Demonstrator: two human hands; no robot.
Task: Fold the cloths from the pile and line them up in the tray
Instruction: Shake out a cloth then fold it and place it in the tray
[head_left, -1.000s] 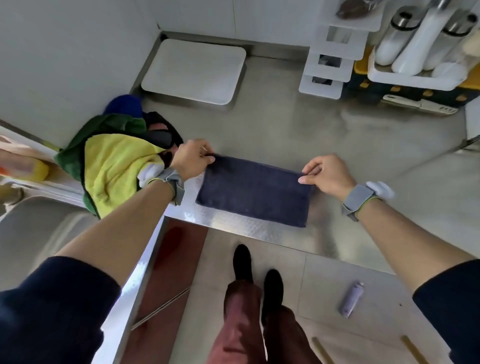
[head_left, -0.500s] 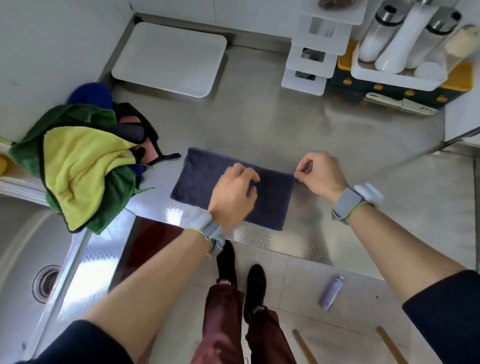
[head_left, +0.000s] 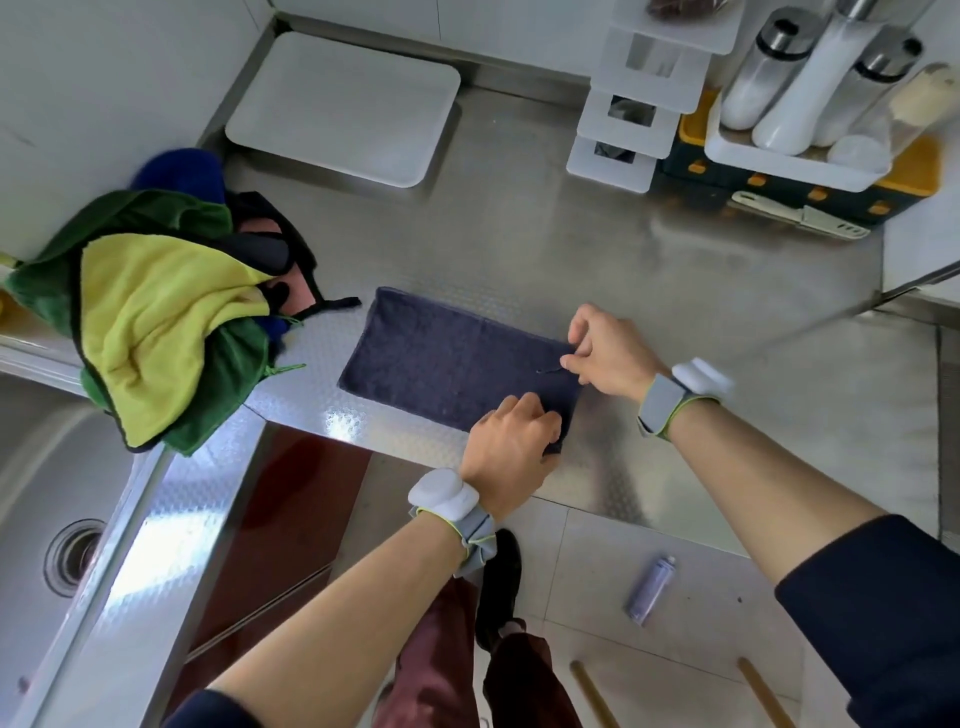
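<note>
head cam | worn on head — looks steeply down | counter (head_left: 519, 234) close | single view

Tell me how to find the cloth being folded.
Find the shiny metal counter, near its front edge. A dark blue cloth lies flat there, left hand and right hand holding its right end. The pile beside it is crumpled, green and yellow.

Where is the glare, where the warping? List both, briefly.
Head view: glare on the steel counter at its front edge beside the dark cloth and along the sink rim; the wide-angle lens bows straight edges towards the corners; left hand and right hand look sharp.
</note>
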